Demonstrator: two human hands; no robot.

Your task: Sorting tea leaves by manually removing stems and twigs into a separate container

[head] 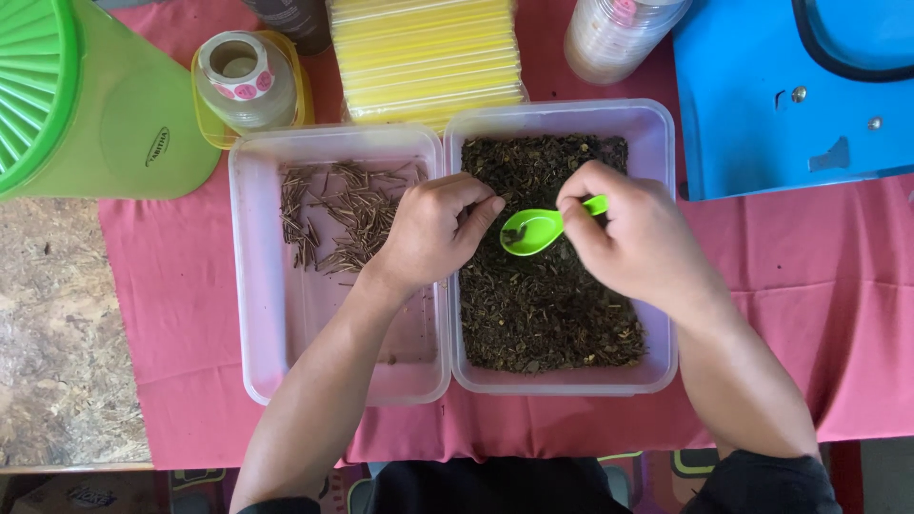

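Green plastic shines in the right hand (636,238): a small spoon (535,229), held by its handle with fingers closed around it. The bowl of the spoon sits low over the dark leaves (543,305), with a few dark bits inside, likely so they can be looked at up close. The left hand (433,231) curls beside it, its fingertips bent together at the wall between the two tubs, as if pinching something tiny; whether it holds a bit cannot be seen.

Two clear tubs stand side by side on a pink cloth (819,286) over the tabletop. The right tub (657,286) is nearly full of the dark leaves. The left tub (262,314) holds only a thin pile of sticks (343,214) at its far end. Touching tubs make a short reach from one to the other.

Behind them sit one green jug (105,105), one roll of stickers (243,71), one stack of yellow bags (428,57) and one blue board (771,95).
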